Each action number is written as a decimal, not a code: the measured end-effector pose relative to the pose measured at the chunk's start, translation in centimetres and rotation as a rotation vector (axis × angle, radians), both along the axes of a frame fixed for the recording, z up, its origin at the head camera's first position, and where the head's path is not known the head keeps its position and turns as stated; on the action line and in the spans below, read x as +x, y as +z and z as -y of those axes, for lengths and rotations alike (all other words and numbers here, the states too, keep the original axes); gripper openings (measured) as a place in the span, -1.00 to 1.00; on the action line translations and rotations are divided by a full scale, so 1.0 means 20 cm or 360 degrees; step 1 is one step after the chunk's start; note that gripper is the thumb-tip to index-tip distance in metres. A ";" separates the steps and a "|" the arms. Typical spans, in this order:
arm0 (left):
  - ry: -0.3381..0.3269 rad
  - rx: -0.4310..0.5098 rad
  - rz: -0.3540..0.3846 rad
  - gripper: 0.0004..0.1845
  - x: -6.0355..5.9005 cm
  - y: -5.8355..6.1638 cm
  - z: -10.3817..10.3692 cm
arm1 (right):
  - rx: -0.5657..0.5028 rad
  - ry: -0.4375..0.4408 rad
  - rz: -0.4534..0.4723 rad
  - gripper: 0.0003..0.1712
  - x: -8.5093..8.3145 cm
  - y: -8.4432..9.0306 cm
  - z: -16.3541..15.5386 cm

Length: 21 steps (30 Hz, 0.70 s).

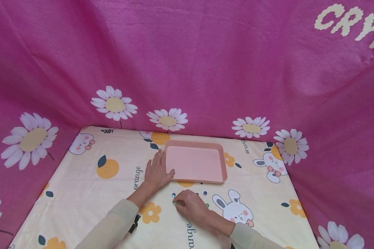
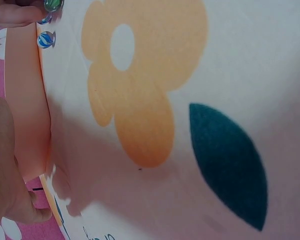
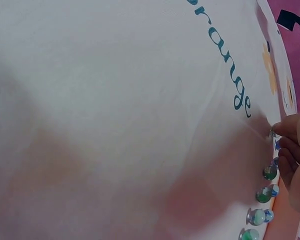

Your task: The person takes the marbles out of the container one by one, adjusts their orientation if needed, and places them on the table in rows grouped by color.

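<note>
In the head view my left hand (image 1: 157, 171) lies against the left side of a shallow pink tray (image 1: 193, 144), fingers straight and thumb over its near left corner. My right hand (image 1: 191, 206) is in front of the tray, low over the cloth. Between its thumb and index finger it pinches a green glass marble (image 1: 175, 203), also seen in the right wrist view. A blue marble (image 1: 173, 195) lies just beyond those fingertips. Close to the right hand lie another blue marble (image 1: 205, 193) and a green one (image 1: 207, 205), with several more marbles (image 3: 263, 194) lined up in the right wrist view.
A cream cloth (image 1: 112, 197) printed with oranges, flowers and rabbits covers the table. Behind it and at both sides hangs a magenta curtain (image 1: 187, 69) with daisies. The tray's raised walls stand between the marbles and the back curtain.
</note>
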State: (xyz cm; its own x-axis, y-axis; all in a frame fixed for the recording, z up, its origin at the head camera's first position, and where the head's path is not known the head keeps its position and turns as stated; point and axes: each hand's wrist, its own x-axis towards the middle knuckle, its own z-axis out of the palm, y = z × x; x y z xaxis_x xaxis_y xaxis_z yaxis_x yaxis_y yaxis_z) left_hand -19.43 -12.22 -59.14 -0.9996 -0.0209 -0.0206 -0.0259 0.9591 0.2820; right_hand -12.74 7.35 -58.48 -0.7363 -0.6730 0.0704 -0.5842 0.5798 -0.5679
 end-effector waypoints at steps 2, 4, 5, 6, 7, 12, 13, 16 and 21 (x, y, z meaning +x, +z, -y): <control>-0.0001 0.0006 -0.0003 0.01 0.00 0.00 0.00 | -0.0008 -0.0004 0.0007 -0.79 0.00 0.01 0.00; -0.0004 0.0008 0.0000 0.01 0.00 -0.01 0.00 | -0.0018 -0.0013 -0.0004 -0.80 0.00 0.02 0.00; -0.0005 0.0005 0.0002 0.01 0.00 -0.01 0.00 | -0.0027 -0.0024 -0.0005 -0.81 0.00 0.03 0.00; -0.0006 0.0000 0.0004 0.01 0.00 -0.01 0.00 | -0.0043 -0.0036 -0.0012 -0.82 -0.01 0.04 -0.01; -0.0005 -0.0010 0.0011 0.01 0.00 -0.01 0.00 | -0.0057 -0.0049 -0.0015 -0.83 -0.01 0.04 -0.01; -0.0013 -0.0022 0.0006 0.00 -0.01 0.01 0.01 | -0.0121 -0.0096 -0.0038 -0.82 -0.05 0.10 -0.03; -0.0018 -0.0016 0.0006 0.00 -0.01 0.02 0.01 | -0.0118 -0.0102 -0.0041 -0.81 -0.06 0.12 -0.03; -0.0030 -0.0004 0.0018 0.00 -0.01 0.03 0.01 | -0.0101 -0.0112 -0.0023 -0.76 -0.10 0.17 -0.05; -0.0032 0.0079 0.0074 0.00 -0.01 0.04 0.03 | -0.0037 -0.0187 0.0056 -0.69 -0.16 0.26 -0.10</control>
